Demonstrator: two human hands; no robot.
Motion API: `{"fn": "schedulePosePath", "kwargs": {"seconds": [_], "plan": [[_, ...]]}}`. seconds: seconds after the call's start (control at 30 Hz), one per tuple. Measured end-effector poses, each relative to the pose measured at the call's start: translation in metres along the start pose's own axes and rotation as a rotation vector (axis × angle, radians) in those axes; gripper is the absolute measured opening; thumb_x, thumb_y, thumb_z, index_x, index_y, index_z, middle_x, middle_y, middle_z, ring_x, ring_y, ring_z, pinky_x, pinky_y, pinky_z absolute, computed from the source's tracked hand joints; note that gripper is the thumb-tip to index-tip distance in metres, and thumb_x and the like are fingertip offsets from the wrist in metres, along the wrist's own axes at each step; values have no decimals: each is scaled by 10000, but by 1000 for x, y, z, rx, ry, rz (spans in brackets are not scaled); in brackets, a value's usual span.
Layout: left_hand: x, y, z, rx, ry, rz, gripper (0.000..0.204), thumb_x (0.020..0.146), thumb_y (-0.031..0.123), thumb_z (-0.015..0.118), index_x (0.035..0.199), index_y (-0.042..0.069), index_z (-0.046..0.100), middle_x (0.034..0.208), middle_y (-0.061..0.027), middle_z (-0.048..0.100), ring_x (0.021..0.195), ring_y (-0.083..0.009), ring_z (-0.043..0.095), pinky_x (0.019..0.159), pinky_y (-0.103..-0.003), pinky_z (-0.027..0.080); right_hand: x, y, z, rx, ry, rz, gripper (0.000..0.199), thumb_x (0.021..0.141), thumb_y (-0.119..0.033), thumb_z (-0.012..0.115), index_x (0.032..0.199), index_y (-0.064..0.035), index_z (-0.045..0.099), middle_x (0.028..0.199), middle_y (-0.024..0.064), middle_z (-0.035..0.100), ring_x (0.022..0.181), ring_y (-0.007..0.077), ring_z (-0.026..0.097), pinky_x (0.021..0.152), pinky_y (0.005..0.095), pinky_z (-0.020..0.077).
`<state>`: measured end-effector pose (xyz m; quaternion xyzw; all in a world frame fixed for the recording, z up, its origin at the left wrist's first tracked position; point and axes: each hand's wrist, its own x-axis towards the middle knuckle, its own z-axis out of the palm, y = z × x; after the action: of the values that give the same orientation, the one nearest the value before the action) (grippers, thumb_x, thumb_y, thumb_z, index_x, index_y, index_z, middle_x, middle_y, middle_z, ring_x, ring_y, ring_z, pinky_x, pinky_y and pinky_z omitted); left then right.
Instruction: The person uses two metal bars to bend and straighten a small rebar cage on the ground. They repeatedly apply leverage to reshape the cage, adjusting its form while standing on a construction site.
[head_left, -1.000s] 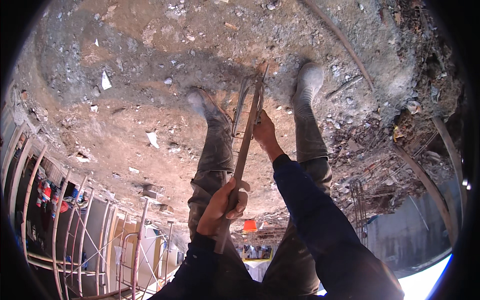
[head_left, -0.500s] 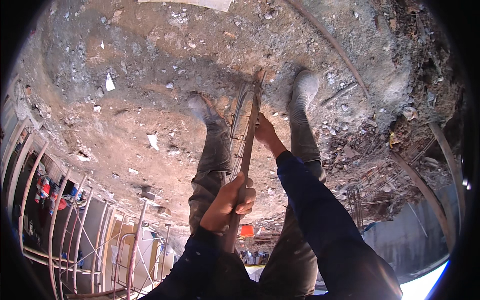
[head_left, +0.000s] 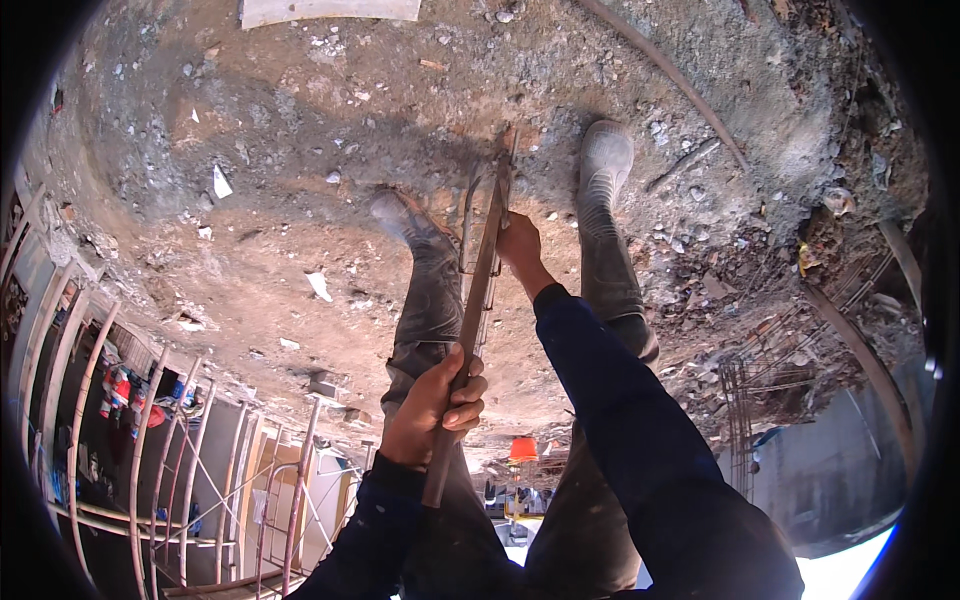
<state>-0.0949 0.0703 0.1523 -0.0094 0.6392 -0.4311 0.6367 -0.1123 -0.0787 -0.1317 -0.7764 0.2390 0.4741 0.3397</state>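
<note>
Between my legs slants a long, flat brown bar (head_left: 476, 300); whether it is wood or rusty metal I cannot tell. My left hand (head_left: 425, 412) is wrapped round it close to the near end. Farther along, my right hand (head_left: 520, 243) is closed against the bar's right side, its fingertips mostly hidden. Thin steel rods bent into a narrow rebar cage (head_left: 467, 225) show beside and behind the bar, partly covered by it. The far end of the bar lies close to the dirt, between my two boots.
My left boot (head_left: 400, 215) and right boot (head_left: 607, 155) stand on rubble-strewn dirt. A long curved pole (head_left: 680, 85) lies at the far right. Pole scaffolding (head_left: 150, 430) rises at lower left; upright rebar (head_left: 737, 430) and a grey wall (head_left: 800, 480) are at right. An orange bucket-like object (head_left: 523, 449) shows between my legs.
Both hands and the bar have shifted slightly left and away from me. The bar's near end now shows below my left hand. The view has also shifted a little.
</note>
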Motion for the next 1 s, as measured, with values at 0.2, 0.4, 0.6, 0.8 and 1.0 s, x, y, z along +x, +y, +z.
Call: {"fn": "schedulePosePath", "kwargs": {"seconds": [0.2, 0.4, 0.6, 0.8, 1.0], "plan": [[-9, 8, -10, 29, 8, 25, 396, 1073, 492, 465, 975, 111, 512, 628, 47, 390, 394, -43, 389, 362, -188, 306, -27, -5, -3, 97, 53, 33, 292, 948, -304, 609, 963, -41, 734, 881, 228, 717, 852, 407, 701, 777, 489, 548], [-32, 38, 0, -521, -330, -143, 400, 1120, 377, 339, 1023, 4, 441, 679, -35, 444, 468, -148, 595, 390, -215, 539, -40, 15, -3, 122, 55, 1, 291, 960, -301, 602, 945, -38, 725, 801, 180, 714, 769, 353, 700, 735, 461, 544], [-44, 79, 66, -649, -367, -76, 300, 1121, 279, 322, 1004, 14, 401, 669, -29, 439, 477, -123, 581, 409, -197, 537, -38, 5, 4, 160, 10, 25, 295, 937, -309, 618, 974, -37, 726, 869, 220, 722, 834, 402, 704, 785, 490, 550], [-32, 119, 101, -611, -310, -68, 231, 1101, 186, 382, 963, 1, 384, 677, -14, 439, 517, -99, 589, 427, -194, 550, -22, 5, 5, 95, 2, 11, 268, 968, -290, 632, 998, -45, 736, 797, 95, 756, 749, 237, 732, 724, 388, 562], [-20, 121, 106, -626, -301, -74, 213, 1089, 153, 392, 955, -11, 374, 704, -32, 447, 513, -102, 587, 428, -206, 565, -11, 1, 1, 77, -57, 33, 352, 954, -316, 633, 1036, 15, 720, 953, 244, 726, 912, 415, 707, 839, 480, 556]]}}
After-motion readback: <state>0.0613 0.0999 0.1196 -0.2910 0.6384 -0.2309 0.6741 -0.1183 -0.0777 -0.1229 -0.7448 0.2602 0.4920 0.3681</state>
